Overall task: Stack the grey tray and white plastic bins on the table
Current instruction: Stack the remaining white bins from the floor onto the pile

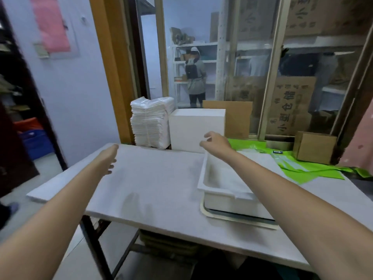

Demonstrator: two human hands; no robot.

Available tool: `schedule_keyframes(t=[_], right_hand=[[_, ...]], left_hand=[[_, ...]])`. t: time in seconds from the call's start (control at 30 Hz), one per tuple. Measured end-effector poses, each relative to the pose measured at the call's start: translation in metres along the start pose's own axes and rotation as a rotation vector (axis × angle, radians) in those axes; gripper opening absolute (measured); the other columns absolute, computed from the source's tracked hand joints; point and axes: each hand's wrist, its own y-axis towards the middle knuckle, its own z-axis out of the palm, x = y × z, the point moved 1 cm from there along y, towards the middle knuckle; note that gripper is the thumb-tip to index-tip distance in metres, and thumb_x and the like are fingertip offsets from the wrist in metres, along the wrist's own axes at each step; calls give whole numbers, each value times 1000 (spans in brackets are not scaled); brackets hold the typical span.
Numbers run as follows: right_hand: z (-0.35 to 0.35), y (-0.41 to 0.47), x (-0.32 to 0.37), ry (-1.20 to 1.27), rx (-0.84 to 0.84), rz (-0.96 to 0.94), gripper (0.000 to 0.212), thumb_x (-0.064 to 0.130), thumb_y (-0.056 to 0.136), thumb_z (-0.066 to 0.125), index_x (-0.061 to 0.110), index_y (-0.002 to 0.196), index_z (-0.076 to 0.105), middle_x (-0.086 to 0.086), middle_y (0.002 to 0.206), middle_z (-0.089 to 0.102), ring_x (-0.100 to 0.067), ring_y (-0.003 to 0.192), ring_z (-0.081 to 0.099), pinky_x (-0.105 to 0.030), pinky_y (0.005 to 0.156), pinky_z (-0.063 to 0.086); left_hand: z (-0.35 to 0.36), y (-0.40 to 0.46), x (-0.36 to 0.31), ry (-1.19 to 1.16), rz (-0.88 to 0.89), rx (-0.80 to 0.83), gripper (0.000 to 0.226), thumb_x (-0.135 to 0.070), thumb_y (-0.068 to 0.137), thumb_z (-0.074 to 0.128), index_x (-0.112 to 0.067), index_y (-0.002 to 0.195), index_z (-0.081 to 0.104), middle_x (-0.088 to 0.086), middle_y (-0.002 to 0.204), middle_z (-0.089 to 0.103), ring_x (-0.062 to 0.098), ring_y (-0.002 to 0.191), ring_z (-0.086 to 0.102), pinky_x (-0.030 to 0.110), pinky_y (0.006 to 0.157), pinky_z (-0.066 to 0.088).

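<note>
Reaching forward, your right hand (pixel 215 141) hangs above the far end of the white rectangular plastic bin (pixel 226 185), fingers loosely curled, holding nothing. Your left hand (pixel 110 160) is stretched out over the bare left part of the pale grey surface (pixel 157 178), open and empty, well apart from the bin.

The bin sits right of centre, resting in the shallow tray with the cream-coloured rim (pixel 232 218), so that much of the stack looks done; whether a second bin nests inside, you cannot tell from here.

Handling, as a guess: thin moulded plastic, light, fairly stiff, smooth-walled and a little slippery. Take it by the rolled lip on the two long sides, one hand each. A one-sided lift would likely twist it.
</note>
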Motion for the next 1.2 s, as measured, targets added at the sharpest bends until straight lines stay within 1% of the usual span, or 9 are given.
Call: schedule_keyframes(t=[0.23,0.33,0.4,0.5,0.6,0.7,0.83,0.97,1.2], right_hand=[[117,-29,97,-34,223,-254,48,37,81,61,17,125,57,-4,119,65,-22,105,59,-34,89,49],[167,-51,122,-19,325,-312,50,37,80,62,21,127,55,-3,121,63,-20,105,59,-34,90,51],[199,-69,131,-36,391,-338,49,37,81,62,21,126,55,-3,120,63,-20,106,59,-34,90,51],[248,-103,137,-40,491,-366,49,34,80,64,20,126,55,-1,113,64,-19,100,60,-33,86,52],[296,-139,131,-29,576,-390,44,30,80,64,20,122,56,1,105,65,-17,93,63,-34,82,55],[343,-172,115,-58,661,-424,44,30,79,63,19,121,57,4,105,65,-15,101,61,-37,86,55],[397,-205,76,-156,763,-440,49,34,80,62,20,126,54,2,116,62,-18,105,59,-38,87,54],[437,-225,32,-285,840,-419,49,36,79,63,21,125,55,2,115,63,-20,105,61,-37,86,54],[481,-261,-54,-421,979,-272,55,30,82,64,16,133,49,-6,131,54,-23,116,56,-38,94,50]], left_hand=[[-130,-15,89,-94,-111,-215,56,-44,97,37,-8,141,40,14,138,47,32,119,50,41,100,40],[-180,-32,136,-128,-144,-337,36,-36,90,40,-10,113,48,14,96,53,26,77,49,31,70,46],[-213,-34,180,-128,-198,-388,38,-39,77,41,-12,102,46,6,71,40,22,55,39,21,51,38],[-242,-53,241,-134,-292,-507,52,-44,85,43,-10,123,50,10,86,48,28,70,50,29,67,44],[-254,-70,303,-87,-331,-559,49,-41,91,42,-3,120,52,19,101,53,27,78,47,35,75,39],[-262,-79,372,-80,-428,-596,53,-37,85,40,2,118,55,27,117,59,33,81,51,38,77,43],[-242,-93,459,-30,-591,-601,62,-40,75,39,4,115,56,28,121,59,46,112,58,50,93,49],[-202,-121,514,-4,-677,-564,45,-35,87,39,1,106,57,28,114,61,42,107,59,47,94,51],[-136,-163,615,35,-919,-447,48,-31,94,38,8,116,56,30,117,59,42,106,59,45,94,51]])
